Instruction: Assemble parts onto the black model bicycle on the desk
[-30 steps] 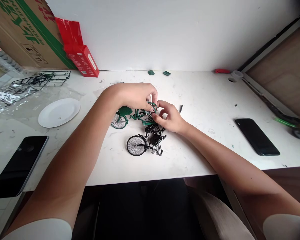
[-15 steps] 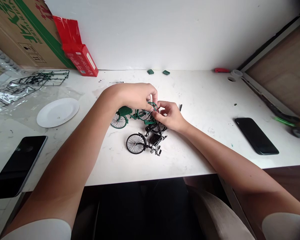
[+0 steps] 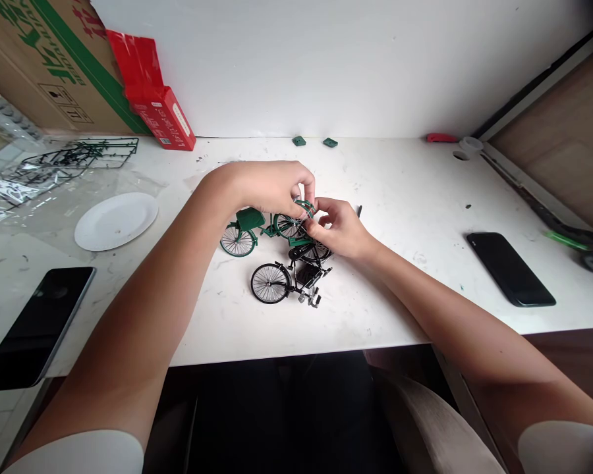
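Observation:
A small green model bicycle (image 3: 250, 229) stands on the white desk (image 3: 405, 197). My left hand (image 3: 271, 186) is closed over its front end, fingers pinching the green mudguard above the front wheel. My right hand (image 3: 338, 227) is closed too, its fingertips pinched on the same front part from the right; what exactly they hold is hidden. A black model bicycle (image 3: 289, 276) lies on its side just in front of the green one, under my right hand.
A white paper plate (image 3: 116, 220) and plastic part frames (image 3: 74, 157) lie at the left. Black phones rest at the left front (image 3: 32, 326) and the right (image 3: 511, 268). A red box (image 3: 161, 108) and a cardboard carton (image 3: 44, 59) lean on the wall. Two green pieces (image 3: 314, 141) lie at the back.
Both hands stay at the green bicycle's front. My right hand has shifted slightly up and closer to my left, fingers tighter together. The green bicycle has tilted a little.

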